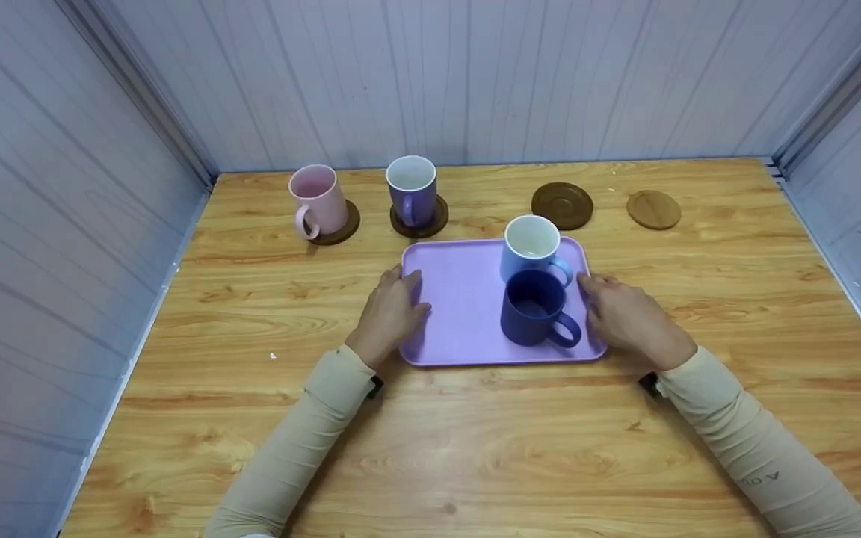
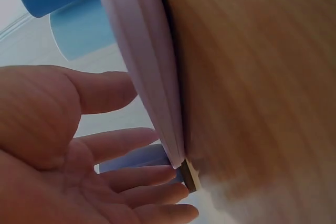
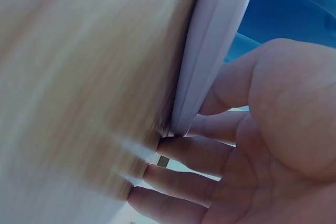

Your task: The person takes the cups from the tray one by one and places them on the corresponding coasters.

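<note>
A pink-purple tray lies on the wooden table between both hands. My left hand is at its left edge, thumb and index finger reaching over the rim. In the left wrist view, those fingers are nearly straight beside the tray's side. My right hand is at the right edge, with thumb and fingertips right at the rim; lower fingers touch the tabletop in the right wrist view. On the tray's right half stand a dark blue mug and, behind it, a light blue mug, handles toward the right.
Behind the tray, a pink mug and a purple mug stand on dark round coasters. Farther right lie a bare dark coaster and a lighter wooden coaster. Pale panel walls enclose the table's back and sides.
</note>
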The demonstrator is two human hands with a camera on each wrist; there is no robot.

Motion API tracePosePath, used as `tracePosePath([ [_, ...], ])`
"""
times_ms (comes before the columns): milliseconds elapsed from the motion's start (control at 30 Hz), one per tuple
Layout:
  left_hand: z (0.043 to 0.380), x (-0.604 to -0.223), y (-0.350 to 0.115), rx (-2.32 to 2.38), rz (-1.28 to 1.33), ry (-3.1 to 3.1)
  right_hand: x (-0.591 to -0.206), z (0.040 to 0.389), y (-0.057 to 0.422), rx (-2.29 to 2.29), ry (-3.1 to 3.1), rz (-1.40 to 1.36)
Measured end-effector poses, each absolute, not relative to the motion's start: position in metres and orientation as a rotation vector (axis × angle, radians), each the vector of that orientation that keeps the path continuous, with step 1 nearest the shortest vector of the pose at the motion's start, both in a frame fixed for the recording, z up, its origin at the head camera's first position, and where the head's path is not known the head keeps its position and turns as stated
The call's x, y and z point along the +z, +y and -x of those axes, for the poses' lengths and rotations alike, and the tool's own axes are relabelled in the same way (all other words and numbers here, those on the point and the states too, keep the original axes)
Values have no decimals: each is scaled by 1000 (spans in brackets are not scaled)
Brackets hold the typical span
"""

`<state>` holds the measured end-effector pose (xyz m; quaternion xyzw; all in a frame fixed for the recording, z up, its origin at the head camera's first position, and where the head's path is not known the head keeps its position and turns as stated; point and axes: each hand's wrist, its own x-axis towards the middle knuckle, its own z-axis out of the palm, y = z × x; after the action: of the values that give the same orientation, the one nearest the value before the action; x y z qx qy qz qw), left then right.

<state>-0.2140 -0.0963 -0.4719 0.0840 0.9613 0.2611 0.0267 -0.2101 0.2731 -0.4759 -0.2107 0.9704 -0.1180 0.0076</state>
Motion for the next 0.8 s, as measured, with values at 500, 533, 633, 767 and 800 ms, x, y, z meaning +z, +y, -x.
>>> tracePosePath([
  [500,213,-472,-98,680,-273,2920,-475,211,273,-360,3015,639],
  [533,213,-472,-99,670,-273,2918,-475,211,273,-358,3012,637],
  [633,214,-472,-100,649,-261,2906,-475,210,273,-355,3015,645],
  [767,215,-472,-100,627,-260,2900,-475,210,273,-358,3016,648],
  [800,215,-472,-100,621,-267,2904,-475,211,273,-361,3016,643],
])
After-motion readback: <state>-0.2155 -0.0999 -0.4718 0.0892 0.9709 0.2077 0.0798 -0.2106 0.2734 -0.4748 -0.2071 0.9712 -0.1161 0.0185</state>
